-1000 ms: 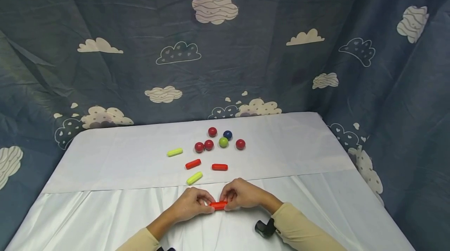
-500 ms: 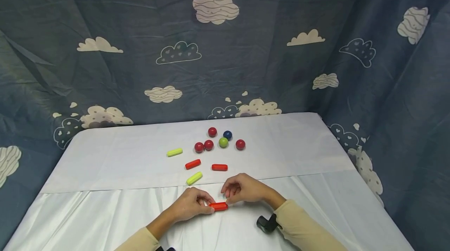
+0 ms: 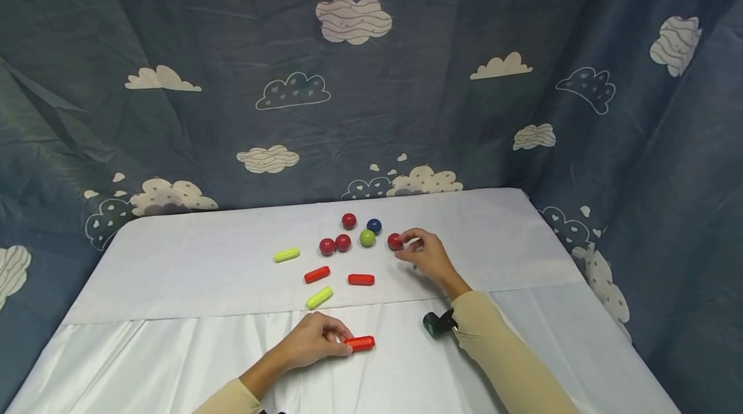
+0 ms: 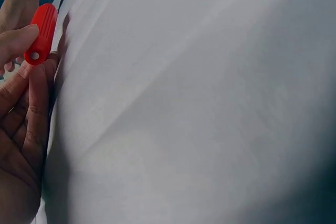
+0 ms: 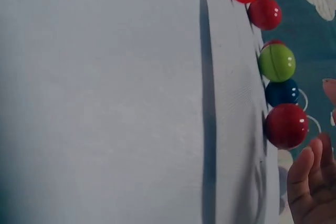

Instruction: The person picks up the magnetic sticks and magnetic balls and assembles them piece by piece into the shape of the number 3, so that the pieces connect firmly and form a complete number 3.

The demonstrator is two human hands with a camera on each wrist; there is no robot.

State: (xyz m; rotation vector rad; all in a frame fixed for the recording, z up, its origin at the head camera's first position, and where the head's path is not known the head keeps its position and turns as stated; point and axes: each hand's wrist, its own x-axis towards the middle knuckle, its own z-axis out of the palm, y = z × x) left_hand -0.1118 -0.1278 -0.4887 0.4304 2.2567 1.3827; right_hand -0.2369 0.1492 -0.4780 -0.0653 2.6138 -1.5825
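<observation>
My left hand [image 3: 312,341] pinches one end of a short red rod [image 3: 363,343] between thumb and fingers, low over the white cloth. The left wrist view shows that same ribbed red rod [image 4: 46,29] with a small round hole in its end. Farther forward, my right hand [image 3: 429,257] has its thumb and fingers spread at the right side of a red ball [image 3: 394,242]. From the right wrist, the red ball [image 5: 286,126] lies just beyond the fingertips; whether they touch it I cannot tell.
Left of that ball sit a green ball [image 3: 367,238], a blue ball [image 3: 374,226] and several red balls [image 3: 343,243]. Nearer lie two red rods [image 3: 361,280] and two yellow-green rods [image 3: 319,298]. A dark cloud-print curtain [image 3: 406,111] stands behind the white table [image 3: 191,272].
My right hand has let go of the red rod and moved forward and right to the rightmost red ball. The left hand stays in place, still holding the rod.
</observation>
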